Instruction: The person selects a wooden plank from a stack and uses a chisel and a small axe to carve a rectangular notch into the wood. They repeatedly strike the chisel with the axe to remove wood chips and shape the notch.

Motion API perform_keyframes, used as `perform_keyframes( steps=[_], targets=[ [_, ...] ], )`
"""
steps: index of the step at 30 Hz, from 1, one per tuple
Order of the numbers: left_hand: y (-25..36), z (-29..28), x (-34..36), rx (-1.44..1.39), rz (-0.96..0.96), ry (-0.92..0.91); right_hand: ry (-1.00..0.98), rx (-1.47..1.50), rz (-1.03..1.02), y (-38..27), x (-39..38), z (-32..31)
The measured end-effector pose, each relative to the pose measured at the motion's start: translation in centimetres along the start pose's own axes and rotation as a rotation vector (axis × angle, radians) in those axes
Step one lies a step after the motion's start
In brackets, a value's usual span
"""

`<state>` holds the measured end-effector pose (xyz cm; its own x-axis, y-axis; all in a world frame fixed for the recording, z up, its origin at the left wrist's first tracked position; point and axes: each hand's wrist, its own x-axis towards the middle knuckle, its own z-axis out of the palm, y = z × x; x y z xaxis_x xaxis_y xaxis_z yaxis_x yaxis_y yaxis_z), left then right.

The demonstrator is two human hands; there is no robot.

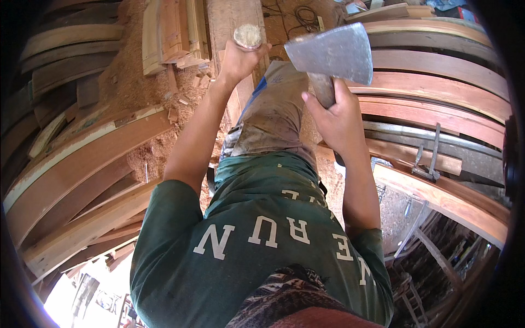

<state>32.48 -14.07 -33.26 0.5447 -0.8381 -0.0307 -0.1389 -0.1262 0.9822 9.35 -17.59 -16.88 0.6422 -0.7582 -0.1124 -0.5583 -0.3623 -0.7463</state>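
Observation:
My right hand (340,117) is closed round the wooden handle of a hatchet (334,54). Its broad grey steel blade is raised above my fist, edge toward the right. To the left, my left hand (239,61) grips a round wooden stick (248,36), whose pale, rough end points up at me. The stick's lower part is hidden behind the hand. Beneath that hand runs a long, thick wooden plank (235,15), over which my trousered leg partly lies. Hatchet and stick are apart.
Sawdust and wood chips (178,101) cover the floor. Boards (169,33) lie ahead on the left. Lumber is stacked at the left (87,153) and right (437,87). A metal clamp (429,158) sits on the right-hand boards, and a dark cable (303,19) lies ahead.

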Motion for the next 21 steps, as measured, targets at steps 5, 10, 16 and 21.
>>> perform_keyframes(
  steps=[5,10,16,21],
  targets=[
    [-0.6,1.3,-1.6,-0.13,0.11,0.012,-0.037,-0.24,-0.089,-0.7,2.9,3.3],
    [0.1,2.0,-6.2,-0.087,0.068,0.049,-0.295,-0.427,0.148,1.7,0.6,5.2],
    [-2.1,3.2,-8.6,-0.093,0.33,0.035,-0.039,-0.252,-0.186,2.0,-3.9,4.9],
    [-1.3,2.5,-7.7,-0.122,0.317,0.062,-0.107,-0.211,-0.094,-2.0,-5.9,1.1]
  ],
)
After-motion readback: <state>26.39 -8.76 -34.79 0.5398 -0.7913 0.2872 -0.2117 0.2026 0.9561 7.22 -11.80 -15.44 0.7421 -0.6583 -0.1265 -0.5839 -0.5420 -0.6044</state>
